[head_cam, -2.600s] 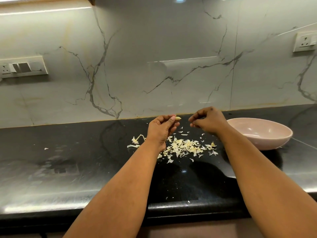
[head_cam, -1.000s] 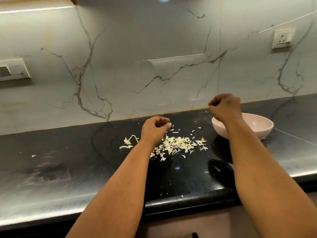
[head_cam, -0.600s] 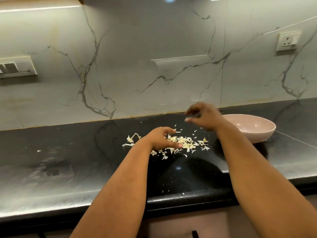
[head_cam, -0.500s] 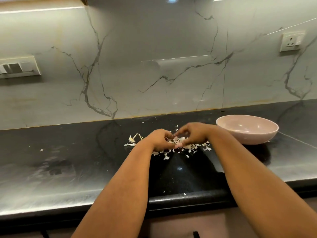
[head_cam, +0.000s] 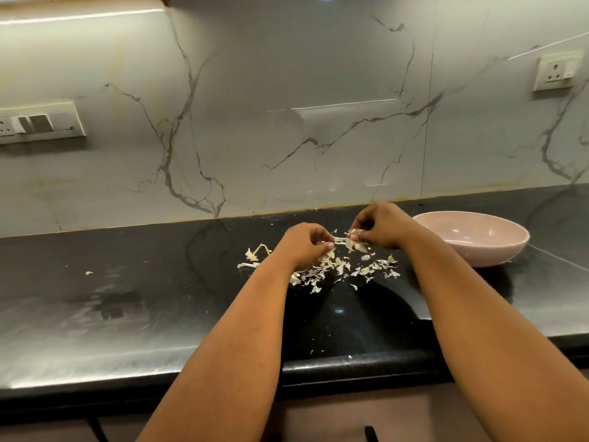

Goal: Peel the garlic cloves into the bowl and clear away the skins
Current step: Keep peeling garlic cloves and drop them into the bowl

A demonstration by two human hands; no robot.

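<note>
Front edge: the dark tabletop (head_cam: 134, 317) fills the lower half of the frame; a few pale flecks lie near its lip, lower centre.
Forearms: two bare arms run from the bottom edge up to frame centre.
Skins pile: loose garlic skins (head_cam: 342, 269) scattered at centre frame, just below both hands; a stalk-like scrap (head_cam: 255, 255) lies to the left of the pile.
Left hand: left hand (head_cam: 304, 245), fingers curled, fingertips pinching one end of a small pale piece.
Right hand: right hand (head_cam: 381, 226), fingers curled, pinching the other end, with papery skin showing at its fingertips.
Held piece: garlic clove or skin (head_cam: 342, 240), which of the two is too small to tell; held between the hands above the pile, long axis roughly left to right across the frame.
Bowl: pink bowl (head_cam: 478, 237), right of centre, just beside the right hand; contents not visible.
Key relation: the bowl lies to the right of the held piece, so the right hand is the nearer one for dropping a peeled clove.
Far: marble backsplash (head_cam: 287, 106); switch plate (head_cam: 38, 122) at left, socket (head_cam: 556, 71) at upper right.
</note>
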